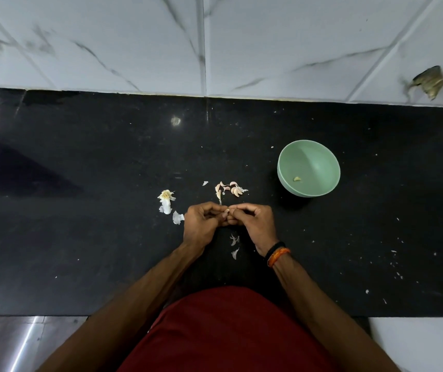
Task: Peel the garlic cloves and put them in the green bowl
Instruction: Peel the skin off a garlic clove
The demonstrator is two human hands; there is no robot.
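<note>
Both hands meet over the middle of the black stone counter [80,237], fingers curled inward and fingertips touching. The left hand [204,224] and the right hand [255,224] together pinch a single garlic clove [227,210], of which only a small pale tip shows between the thumbs. The right wrist wears a black and orange band [278,255].

Just beyond the hands, on the far side, lies a small cluster of unpeeled cloves [231,189], pinkish-white and touching one another. To the left of the hands sits the stripped garlic root base [166,196] with loose papery skins [177,217] beside it, the nearest skin just beside the left hand. More thin skin scraps [234,245] lie on the counter between the two wrists, on the near side.

The green bowl [319,191] stands upright to the right of the clove cluster, well apart from the hands. One peeled clove [297,179] rests inside it near the bottom. Tiny white flecks are scattered over the counter's right part.

A white marble-patterned tiled wall [215,44] rises behind the counter, with a chipped hole [429,81] at far right. The person's dark red shirt [228,336] fills the near edge.
</note>
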